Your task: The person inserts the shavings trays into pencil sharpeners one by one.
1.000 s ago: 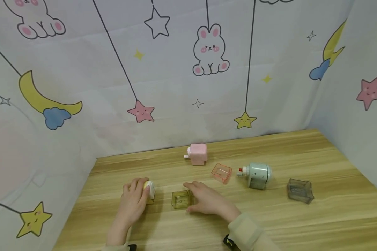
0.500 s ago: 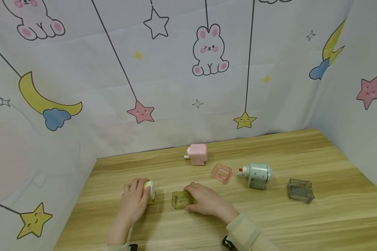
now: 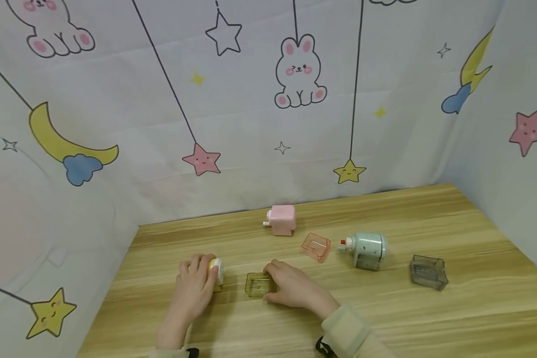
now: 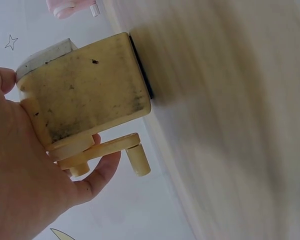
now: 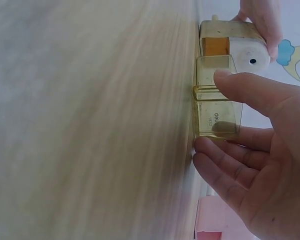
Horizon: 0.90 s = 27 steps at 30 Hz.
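Observation:
On the left of the table, my left hand (image 3: 196, 284) grips a yellow crank pencil sharpener (image 4: 85, 90), its body smudged dark. The crank handle (image 4: 110, 146) points toward the fingers in the left wrist view. Seen from the right wrist, the sharpener has a white front (image 5: 250, 54) with a dark hole. My right hand (image 3: 293, 287) holds a see-through yellow shavings drawer (image 5: 217, 114) between thumb and fingers, low at the tabletop. A gap separates the drawer from the sharpener in the head view. Part of the drawer is hidden by the hand.
Toward the back stands a pink crank sharpener (image 3: 283, 219), with a clear red-edged drawer (image 3: 316, 247) nearby. To the right are a pale green sharpener (image 3: 369, 248) and a grey see-through drawer (image 3: 428, 272). A printed curtain (image 3: 250, 189) borders the wooden table (image 3: 429, 214).
My right hand's fingers have come in closer around the yellow drawer. The left hand has edged slightly to the right with the yellow sharpener. The other things have stayed put.

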Available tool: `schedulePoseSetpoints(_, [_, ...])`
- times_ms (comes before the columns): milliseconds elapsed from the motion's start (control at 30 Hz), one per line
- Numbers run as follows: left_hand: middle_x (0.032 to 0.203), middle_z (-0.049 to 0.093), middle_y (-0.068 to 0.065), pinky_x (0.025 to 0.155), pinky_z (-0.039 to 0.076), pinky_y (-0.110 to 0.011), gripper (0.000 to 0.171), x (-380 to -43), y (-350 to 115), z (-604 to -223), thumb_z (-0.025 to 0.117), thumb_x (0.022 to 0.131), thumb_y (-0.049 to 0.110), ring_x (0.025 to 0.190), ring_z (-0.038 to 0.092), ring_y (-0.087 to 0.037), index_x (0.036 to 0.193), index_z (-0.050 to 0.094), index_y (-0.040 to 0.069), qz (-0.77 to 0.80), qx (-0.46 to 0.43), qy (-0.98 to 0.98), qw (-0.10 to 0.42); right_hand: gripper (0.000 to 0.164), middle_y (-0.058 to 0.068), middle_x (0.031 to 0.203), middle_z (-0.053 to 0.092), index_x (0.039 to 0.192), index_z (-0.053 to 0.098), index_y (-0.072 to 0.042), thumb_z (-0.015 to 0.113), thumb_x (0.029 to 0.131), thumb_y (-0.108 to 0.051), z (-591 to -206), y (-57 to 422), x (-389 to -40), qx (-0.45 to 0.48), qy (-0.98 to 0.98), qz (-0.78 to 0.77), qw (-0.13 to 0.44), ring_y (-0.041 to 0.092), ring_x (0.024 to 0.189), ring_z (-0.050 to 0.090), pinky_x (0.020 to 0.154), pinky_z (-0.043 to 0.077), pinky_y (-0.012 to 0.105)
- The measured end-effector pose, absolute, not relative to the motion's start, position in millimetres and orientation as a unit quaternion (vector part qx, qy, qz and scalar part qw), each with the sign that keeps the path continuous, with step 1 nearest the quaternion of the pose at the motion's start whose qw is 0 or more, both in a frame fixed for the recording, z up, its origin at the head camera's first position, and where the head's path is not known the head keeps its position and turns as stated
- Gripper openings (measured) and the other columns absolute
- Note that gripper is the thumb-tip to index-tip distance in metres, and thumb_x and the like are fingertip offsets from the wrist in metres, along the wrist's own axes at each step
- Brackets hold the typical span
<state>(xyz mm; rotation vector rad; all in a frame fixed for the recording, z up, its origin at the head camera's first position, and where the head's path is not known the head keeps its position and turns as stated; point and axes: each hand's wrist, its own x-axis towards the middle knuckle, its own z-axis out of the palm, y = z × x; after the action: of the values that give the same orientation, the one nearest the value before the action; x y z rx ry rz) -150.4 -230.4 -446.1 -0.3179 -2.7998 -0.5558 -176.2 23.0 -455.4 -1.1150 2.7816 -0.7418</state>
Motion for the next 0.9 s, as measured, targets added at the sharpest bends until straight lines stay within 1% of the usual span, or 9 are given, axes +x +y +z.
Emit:
schedulePoseSetpoints(167, [0.115, 0.046, -0.017, 0.073, 0.04, -0.058, 0.039, -149, -228, -446, 0.03, 0.098, 0.031, 0.102, 0.034, -0.038, 0.121, 0.045, 0.005, -0.195, -0.117, -0.965, 0.132, 0.05, 0.0, 0.098, 0.055, 0.111, 0.054, -0.008, 0.069, 0.075, -0.039, -455, 22, -176, -0.359, 0.901, -0.241, 0.03, 0.008, 0.084, 0.048, 0.075, 0.049, 0.03])
schedulePoseSetpoints(367, [0.114, 0.046, -0.015, 0.075, 0.038, -0.056, 0.038, -148, -222, -446, 0.031, 0.097, 0.032, 0.101, 0.035, -0.035, 0.121, 0.046, 0.007, -0.206, -0.115, -0.964, 0.127, 0.05, 0.0, 0.098, 0.055, 0.111, 0.054, -0.008, 0.069, 0.075, -0.039, -454, 21, -175, -0.357, 0.902, -0.24, 0.029, 0.008, 0.085, 0.049, 0.075, 0.049, 0.031])
schedulePoseSetpoints(600, [0.113, 0.048, -0.013, 0.074, 0.039, -0.054, 0.038, -146, -214, -445, 0.033, 0.097, 0.033, 0.099, 0.036, -0.034, 0.12, 0.047, 0.007, -0.203, -0.127, -0.962, 0.132, 0.05, 0.0, 0.098, 0.055, 0.111, 0.054, -0.007, 0.069, 0.075, -0.038, -453, 20, -174, -0.356, 0.902, -0.244, 0.03, 0.009, 0.085, 0.048, 0.076, 0.049, 0.031])
schedulePoseSetpoints(900, [0.113, 0.048, -0.011, 0.076, 0.041, -0.051, 0.038, -143, -203, -447, 0.033, 0.097, 0.034, 0.097, 0.037, -0.032, 0.12, 0.048, 0.008, -0.196, -0.142, -0.962, 0.127, 0.051, 0.001, 0.099, 0.055, 0.112, 0.055, -0.006, 0.069, 0.075, -0.038, -453, 19, -173, -0.354, 0.903, -0.242, 0.034, 0.009, 0.086, 0.049, 0.077, 0.049, 0.031])
